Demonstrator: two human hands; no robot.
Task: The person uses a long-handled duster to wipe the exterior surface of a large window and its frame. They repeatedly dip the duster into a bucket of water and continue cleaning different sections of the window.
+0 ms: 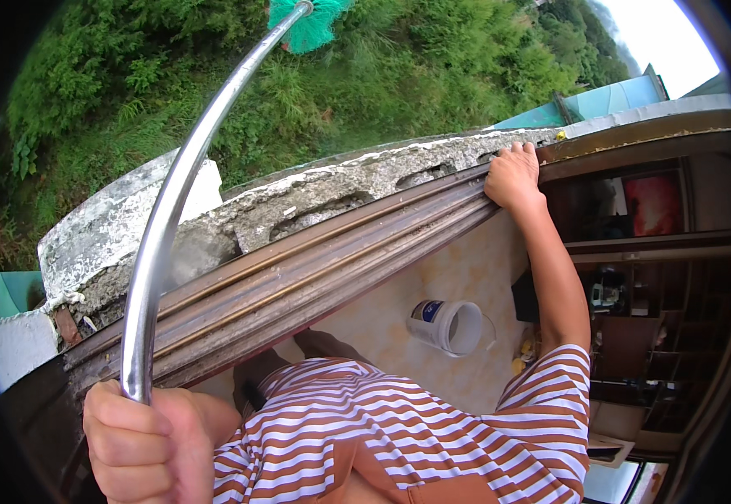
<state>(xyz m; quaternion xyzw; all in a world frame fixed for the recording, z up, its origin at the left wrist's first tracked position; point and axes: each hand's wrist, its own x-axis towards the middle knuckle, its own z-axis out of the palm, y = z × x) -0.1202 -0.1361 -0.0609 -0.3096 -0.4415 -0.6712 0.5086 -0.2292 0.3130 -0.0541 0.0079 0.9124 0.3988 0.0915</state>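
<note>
My left hand (148,441) is closed around the lower end of a shiny metal pole (176,183), which rises past the sill and out over the greenery. At its far end, by the top edge of the picture, is a brush head with green bristles (310,28), partly cut off by the picture's edge. My right hand (515,173) grips the brown metal window frame track (315,264) at its far right part, with the fingers over its outer edge. Dirt lies in the track's grooves.
Outside the frame runs a rough, broken concrete ledge (340,183), with dense bushes beyond. A white plastic bucket (444,327) is on the tiled floor indoors. Dark shelves (630,353) stand at the right. Teal sheets (617,97) show past the ledge.
</note>
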